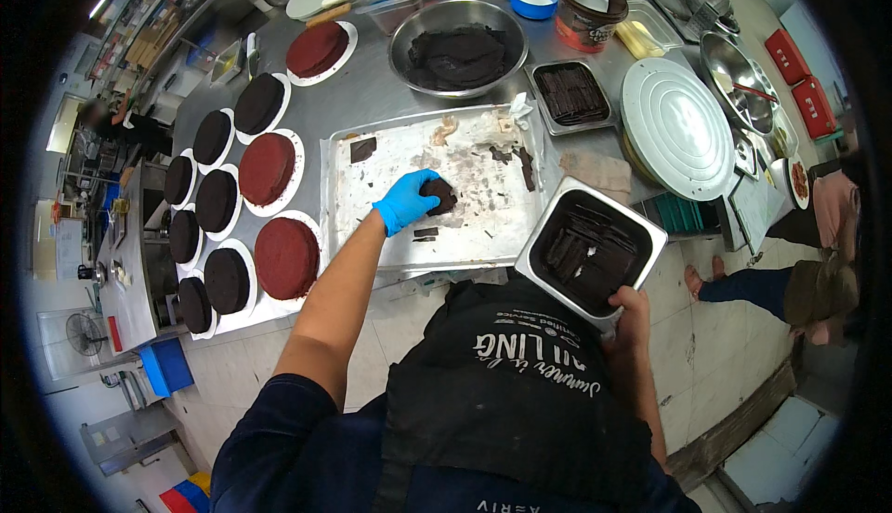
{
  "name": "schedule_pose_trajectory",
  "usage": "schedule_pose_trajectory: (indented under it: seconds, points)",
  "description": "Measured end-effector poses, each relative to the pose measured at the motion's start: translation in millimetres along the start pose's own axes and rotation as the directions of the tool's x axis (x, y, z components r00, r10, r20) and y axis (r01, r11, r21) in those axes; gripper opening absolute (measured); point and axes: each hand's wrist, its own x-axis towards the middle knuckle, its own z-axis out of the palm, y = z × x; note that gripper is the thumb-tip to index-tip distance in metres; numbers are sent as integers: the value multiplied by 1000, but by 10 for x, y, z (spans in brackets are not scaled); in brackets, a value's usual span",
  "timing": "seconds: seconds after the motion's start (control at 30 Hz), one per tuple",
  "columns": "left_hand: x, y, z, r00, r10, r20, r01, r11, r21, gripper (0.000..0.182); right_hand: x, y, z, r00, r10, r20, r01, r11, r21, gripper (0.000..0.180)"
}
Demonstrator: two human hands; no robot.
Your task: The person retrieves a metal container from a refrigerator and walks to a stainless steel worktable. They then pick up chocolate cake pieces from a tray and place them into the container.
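Observation:
My left hand (pixel 408 203), in a blue glove, grips a dark brown, chocolate-like lump (pixel 440 198) over a paper-lined baking tray (pixel 418 254). Dark flat pieces and crumbs are scattered on the tray, among them a square piece (pixel 362 150) at its upper left. With my bare right hand (pixel 628 311) I hold a deep square metal pan (pixel 654 238) by its near corner, tilted beside the tray's right edge. Stacked dark strips (pixel 592 251) lie inside the pan. What the fingers beneath the pan touch is hidden.
Red (pixel 286 258) and dark round cakes (pixel 226 279) stand on white boards at the left. Behind the tray are a steel bowl of dark mixture (pixel 456 88) and a small pan of dark strips (pixel 606 126). A turntable (pixel 676 129) stands right; a person (pixel 749 290) is beyond.

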Motion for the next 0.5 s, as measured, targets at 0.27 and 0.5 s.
schedule_pose_trajectory:
  seconds: [0.27,0.5]
  points:
    - [-66,-147,-186,978,12,-206,-15,1000,-12,46,2,50,40,998,3,62,-4,1000,5,60]
    - [-67,-121,198,991,-118,-62,133,899,416,62,36,79,28,997,-61,39,63,998,-32,54]
